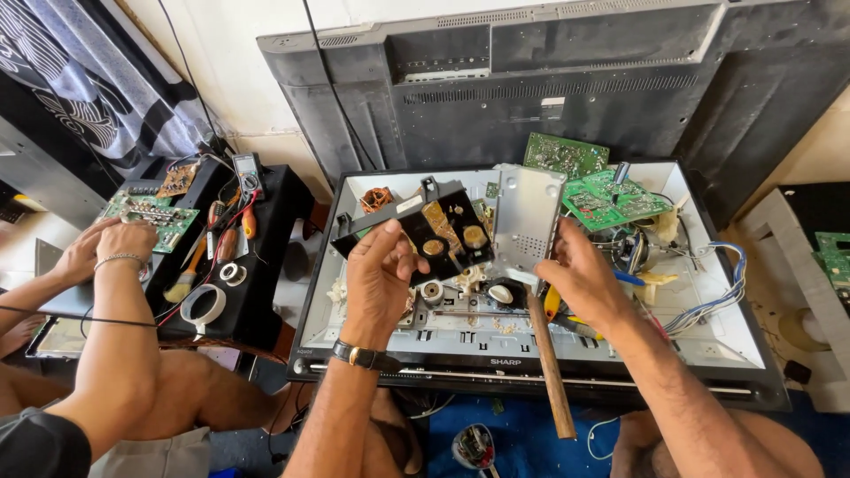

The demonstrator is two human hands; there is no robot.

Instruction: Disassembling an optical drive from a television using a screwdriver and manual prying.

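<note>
Both hands (376, 274) (580, 274) tilt boxy black plastic mechanism (443, 226) (coppery round parts)

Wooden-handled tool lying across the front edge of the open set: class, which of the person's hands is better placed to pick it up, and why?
Probably the right. The right hand hovers empty just above the wooden-handled tool, near its head. The left hand is busy, its grip pinching the black module lifted above the chassis.

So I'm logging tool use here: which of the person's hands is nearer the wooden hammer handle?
Right. The right hand hovers just above the top of the wooden handle, by the metal plate. The left hand holds the black part, further left.
</note>
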